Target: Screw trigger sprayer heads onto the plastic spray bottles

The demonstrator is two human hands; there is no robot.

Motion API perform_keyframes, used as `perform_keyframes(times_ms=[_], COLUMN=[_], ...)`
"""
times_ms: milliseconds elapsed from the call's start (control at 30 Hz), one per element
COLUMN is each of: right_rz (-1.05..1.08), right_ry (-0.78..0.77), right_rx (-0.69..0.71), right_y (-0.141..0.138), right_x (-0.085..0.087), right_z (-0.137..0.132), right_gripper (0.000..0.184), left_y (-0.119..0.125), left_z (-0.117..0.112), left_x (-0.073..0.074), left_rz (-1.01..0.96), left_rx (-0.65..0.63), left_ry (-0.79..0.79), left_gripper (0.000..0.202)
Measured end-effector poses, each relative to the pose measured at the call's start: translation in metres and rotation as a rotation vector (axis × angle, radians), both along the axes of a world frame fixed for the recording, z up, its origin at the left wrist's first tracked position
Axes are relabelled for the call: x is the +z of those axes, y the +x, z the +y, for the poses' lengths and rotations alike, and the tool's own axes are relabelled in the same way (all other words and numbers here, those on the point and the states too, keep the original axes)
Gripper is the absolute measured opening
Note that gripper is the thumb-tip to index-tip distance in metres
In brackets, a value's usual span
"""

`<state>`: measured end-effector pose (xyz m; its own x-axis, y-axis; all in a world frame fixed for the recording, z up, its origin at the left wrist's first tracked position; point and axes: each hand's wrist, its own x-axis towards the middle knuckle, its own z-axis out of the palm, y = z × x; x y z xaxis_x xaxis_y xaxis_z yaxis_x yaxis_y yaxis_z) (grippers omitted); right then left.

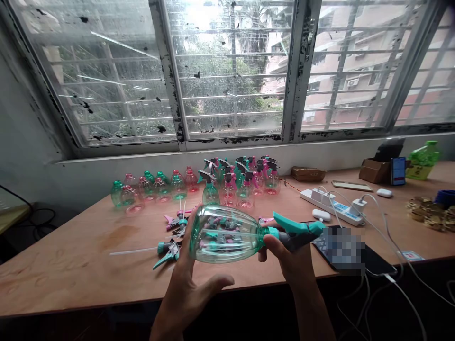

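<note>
A clear green spray bottle (227,234) lies sideways in the air above the table's front edge, its teal and grey spray head (298,229) pointing right. My right hand (293,260) is closed around its neck, with the thumb on the teal collar. My left hand (192,284) is at the bottle's base, fingers stretched up along it and partly hidden behind it. The left thumb sticks out below the bottle, apart from it. On the table behind lie loose spray heads: a teal one (169,253) with a long straw, and pink ones (174,220).
Several open green and pink bottles (161,189) stand at the back left. Beside them is a group of bottles with spray heads (245,184). To the right are a power strip (330,208) with cables, a tablet (377,260), a phone (398,170) and gold-coloured parts (428,213).
</note>
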<state>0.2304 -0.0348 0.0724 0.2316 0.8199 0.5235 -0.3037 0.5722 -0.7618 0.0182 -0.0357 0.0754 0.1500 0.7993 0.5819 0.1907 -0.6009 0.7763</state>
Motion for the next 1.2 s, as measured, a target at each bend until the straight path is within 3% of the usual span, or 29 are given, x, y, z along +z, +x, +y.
perform_keyframes(times_ms=[133,333,567,767,967,1200], right_rz=[0.015,0.054,0.005,-0.048,0.018,0.055], right_ry=[0.003,0.005,-0.018,-0.036,-0.016,-0.042], right_rx=[-0.005,0.065,0.036,0.02,0.059,0.073], right_y=[-0.0024,-0.0018,0.0019,0.0009,0.001,0.0015], right_x=[0.0,-0.0002,0.0004,-0.0007,-0.0012,-0.0008], right_z=[0.0009,0.004,0.0023,0.0025,0.0042,0.006], right_gripper=[0.021,0.023,0.02,0.017,0.022,0.022], left_y=[-0.0005,0.0001,0.0007,0.0013,-0.0001,0.0014], left_z=[0.0022,0.0023,0.0017,0.0047,0.0026,0.0047], left_x=[0.0005,0.0037,-0.0003,0.0028,0.0039,0.001], left_rz=[-0.036,-0.011,0.028,-0.01,0.014,0.102], left_rx=[0.027,0.063,0.012,0.048,0.011,0.077], left_ry=[0.024,0.16,0.075,-0.045,-0.004,-0.024], left_gripper=[0.091,0.101,0.104,0.094,0.097,0.093])
